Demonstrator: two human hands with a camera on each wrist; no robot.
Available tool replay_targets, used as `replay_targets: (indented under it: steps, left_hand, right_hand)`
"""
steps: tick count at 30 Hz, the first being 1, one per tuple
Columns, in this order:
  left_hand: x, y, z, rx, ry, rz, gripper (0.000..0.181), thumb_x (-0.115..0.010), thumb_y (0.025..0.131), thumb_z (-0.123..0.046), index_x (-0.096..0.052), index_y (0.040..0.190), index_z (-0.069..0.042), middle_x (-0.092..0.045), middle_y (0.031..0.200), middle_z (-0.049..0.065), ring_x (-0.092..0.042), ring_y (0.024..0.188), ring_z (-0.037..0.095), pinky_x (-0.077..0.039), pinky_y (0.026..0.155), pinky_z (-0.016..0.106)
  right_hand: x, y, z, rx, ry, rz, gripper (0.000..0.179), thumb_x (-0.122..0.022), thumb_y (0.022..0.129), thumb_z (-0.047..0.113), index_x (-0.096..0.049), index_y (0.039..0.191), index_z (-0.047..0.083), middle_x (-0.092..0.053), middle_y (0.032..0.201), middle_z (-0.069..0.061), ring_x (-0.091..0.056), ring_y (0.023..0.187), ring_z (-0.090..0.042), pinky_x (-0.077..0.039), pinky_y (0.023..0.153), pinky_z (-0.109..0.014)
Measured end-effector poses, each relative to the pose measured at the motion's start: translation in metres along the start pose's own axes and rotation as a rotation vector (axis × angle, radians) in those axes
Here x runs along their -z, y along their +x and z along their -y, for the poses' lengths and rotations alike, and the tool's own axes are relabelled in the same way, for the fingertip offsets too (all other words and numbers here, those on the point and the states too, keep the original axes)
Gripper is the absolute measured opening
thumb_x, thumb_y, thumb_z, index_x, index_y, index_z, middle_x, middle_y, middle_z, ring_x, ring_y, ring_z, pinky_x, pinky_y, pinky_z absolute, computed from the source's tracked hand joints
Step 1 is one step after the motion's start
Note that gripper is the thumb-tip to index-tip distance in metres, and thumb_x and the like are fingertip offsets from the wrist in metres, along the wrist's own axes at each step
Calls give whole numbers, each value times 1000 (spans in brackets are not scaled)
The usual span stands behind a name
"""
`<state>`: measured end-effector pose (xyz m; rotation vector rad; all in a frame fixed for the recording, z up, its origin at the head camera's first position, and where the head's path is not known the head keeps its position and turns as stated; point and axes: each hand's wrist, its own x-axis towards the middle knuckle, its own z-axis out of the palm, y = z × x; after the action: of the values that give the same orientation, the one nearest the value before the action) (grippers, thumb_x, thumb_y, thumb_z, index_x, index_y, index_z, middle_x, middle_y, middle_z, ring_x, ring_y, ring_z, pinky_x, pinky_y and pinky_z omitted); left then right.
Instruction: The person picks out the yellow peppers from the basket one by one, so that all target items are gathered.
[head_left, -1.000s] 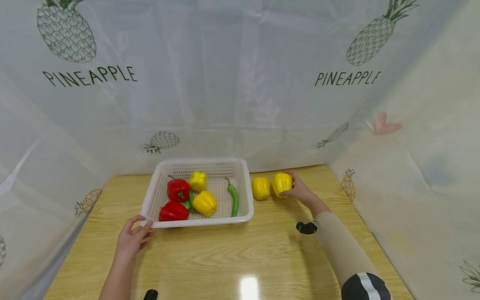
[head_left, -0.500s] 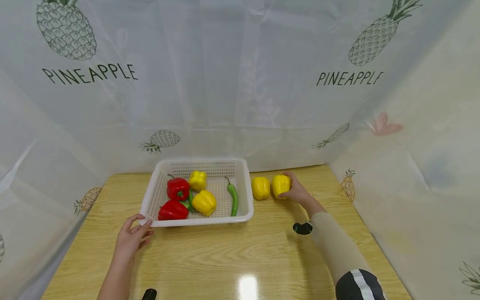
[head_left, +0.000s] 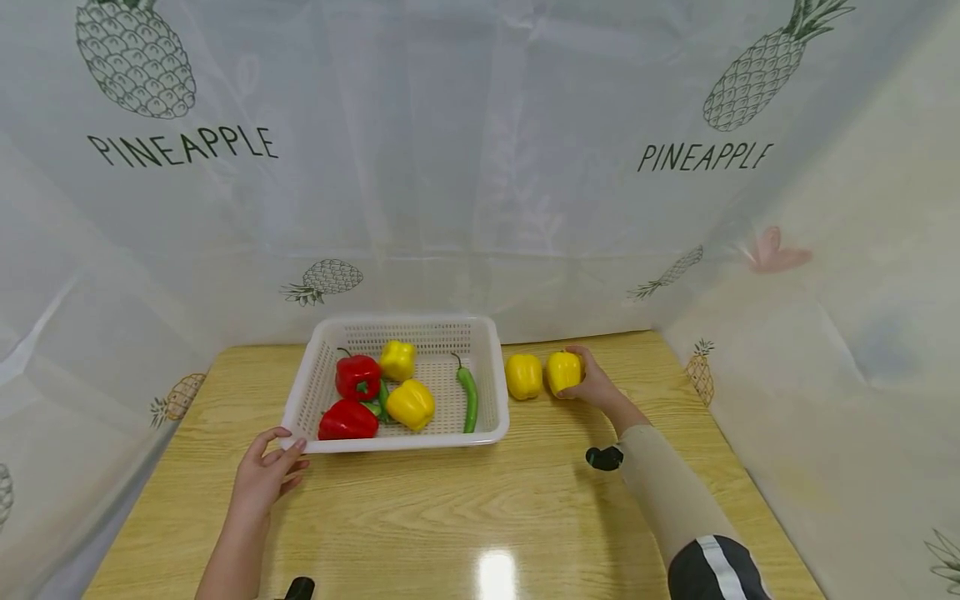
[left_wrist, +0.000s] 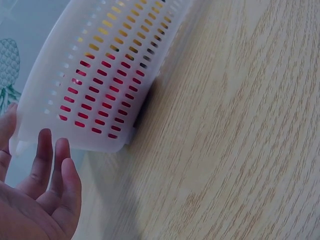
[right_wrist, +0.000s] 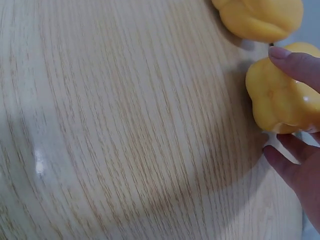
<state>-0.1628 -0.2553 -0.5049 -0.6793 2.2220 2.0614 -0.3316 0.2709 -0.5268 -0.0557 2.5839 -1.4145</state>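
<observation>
On the far left, gripping the corner of the white basket (head_left: 405, 445) between thumb and finger with the left hand (head_left: 257, 482). Good to hold just tight enough to stop any sliding or tipping. Inside, see two red peppers (head_left: 348, 420), a green thing (head_left: 383, 402) partly hidden, two yellow peppers (head_left: 411, 406) and, nearer the right wall, a long green chili (head_left: 468, 398). Just outside that wall, see a loose yellow pepper (head_left: 523, 377) on the table (head_left: 420, 508). Right beside, see the end yellow pepper (head_left: 561, 372), held in the right hand (head_left: 597, 386), thumb on the near side and fingers round the back. Hard to tell if lifted or just sitting there. Best to hold snugly round the fat middle, without squeezing hard, being shiny and maybe slippery. Best also to watch the small gap and not bump the loose one away.
</observation>
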Motion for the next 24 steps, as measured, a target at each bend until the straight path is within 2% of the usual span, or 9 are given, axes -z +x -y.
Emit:
replay_targets:
  steps: [9, 24]
  left_hand:
    - [0, 1, 1, -7, 3, -9, 38, -68, 94, -31, -43, 120, -19, -69, 85, -4, -69, 79, 14, -57, 70, 29]
    - [0, 0, 2, -16, -5, -7, 41, -67, 94, -31, -41, 123, -17, -69, 86, -4, -69, 79, 14, -57, 71, 29]
  right_hand:
    - [1, 2, 0, -4, -33, 9, 96, -82, 77, 0, -19, 149, 11, -23, 151, -27, -29, 134, -45, -22, 109, -61]
    - [0, 4, -2, 35, -28, 14, 97, -81, 77, -1, -20, 151, 9, -22, 152, -26, -25, 136, -45, -22, 110, -61]
